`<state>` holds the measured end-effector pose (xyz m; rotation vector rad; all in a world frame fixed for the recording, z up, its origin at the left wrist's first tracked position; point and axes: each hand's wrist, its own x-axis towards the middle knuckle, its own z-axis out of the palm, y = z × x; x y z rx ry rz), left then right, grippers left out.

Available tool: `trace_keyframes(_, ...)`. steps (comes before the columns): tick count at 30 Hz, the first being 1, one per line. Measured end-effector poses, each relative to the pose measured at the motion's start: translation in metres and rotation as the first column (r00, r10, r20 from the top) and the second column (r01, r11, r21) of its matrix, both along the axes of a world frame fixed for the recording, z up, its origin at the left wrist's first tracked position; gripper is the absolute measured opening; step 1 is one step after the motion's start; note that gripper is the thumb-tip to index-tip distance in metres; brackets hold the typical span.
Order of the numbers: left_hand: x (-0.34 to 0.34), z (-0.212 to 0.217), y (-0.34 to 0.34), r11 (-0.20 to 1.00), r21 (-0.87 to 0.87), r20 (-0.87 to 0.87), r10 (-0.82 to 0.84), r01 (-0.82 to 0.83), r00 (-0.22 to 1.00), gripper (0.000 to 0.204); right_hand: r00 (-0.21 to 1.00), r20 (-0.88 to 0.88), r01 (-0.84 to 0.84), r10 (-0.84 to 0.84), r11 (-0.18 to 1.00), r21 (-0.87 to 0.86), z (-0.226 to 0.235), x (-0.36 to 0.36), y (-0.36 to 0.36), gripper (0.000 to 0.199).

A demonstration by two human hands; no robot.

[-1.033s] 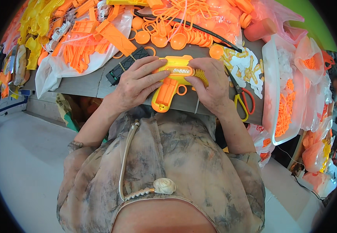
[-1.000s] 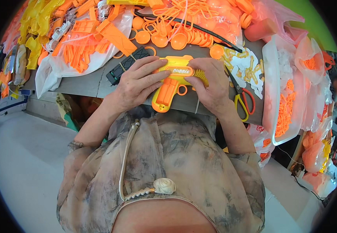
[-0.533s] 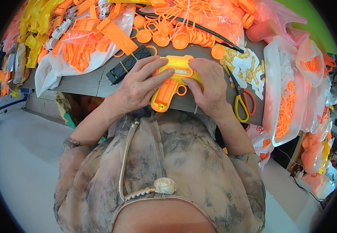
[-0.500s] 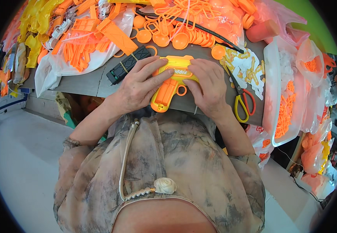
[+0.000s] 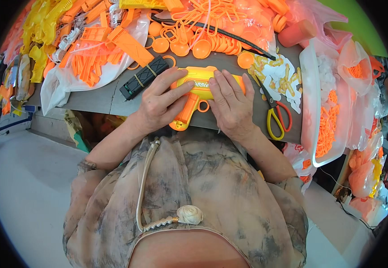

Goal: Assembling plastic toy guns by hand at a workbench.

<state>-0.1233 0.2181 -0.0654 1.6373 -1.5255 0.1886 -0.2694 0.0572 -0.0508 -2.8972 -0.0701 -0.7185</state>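
A yellow and orange toy gun (image 5: 206,92) with a printed label lies on its side at the table's front edge, its orange handle (image 5: 184,112) toward me. My left hand (image 5: 158,100) is closed on its left end, with fingers across the body above the handle. Stretched out and slightly spread, the fingers of my right hand (image 5: 232,100) lie on the face of the gun's right half, over part of the label. The underside of the gun is hidden. Left of it is a black box-shaped part (image 5: 136,85) with a band round it.
Red-and-yellow-handled scissors (image 5: 274,114) lie right of my right hand, near yellow and white stickers (image 5: 285,80). A white tub (image 5: 308,102) of small orange parts stands farther right. Orange round caps (image 5: 201,49) and a plastic bag (image 5: 64,87) with orange pieces crowd the far side.
My right hand has gone from gripping the gun's right end to lying with stretched fingers on its face. The gun has shifted slightly left. My left hand keeps its hold.
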Motion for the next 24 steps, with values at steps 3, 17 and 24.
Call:
trace_keyframes(3, -0.001, -0.002, -0.003, 0.999, -0.033, -0.060, 0.041, -0.043, 0.997, 0.041, 0.997, 0.077, 0.009, -0.026, 0.975, 0.222, 0.001, -0.004, -0.009, 0.055)
trace_keyframes(17, 0.001, 0.025, -0.006, 0.942, -0.185, -0.884, -0.035, -0.280, 0.467, 0.024, 0.999, 0.047, -0.020, 0.017, 0.998, 0.057, 0.026, 0.055, 0.048, 0.046)
trace_keyframes(24, 0.001, 0.030, 0.004, 0.978, -0.025, -0.534, 0.162, -0.207, 0.830, 0.034, 0.995, 0.053, 0.058, -0.080, 0.940, 0.336, 0.038, 0.074, 0.005, 0.030)
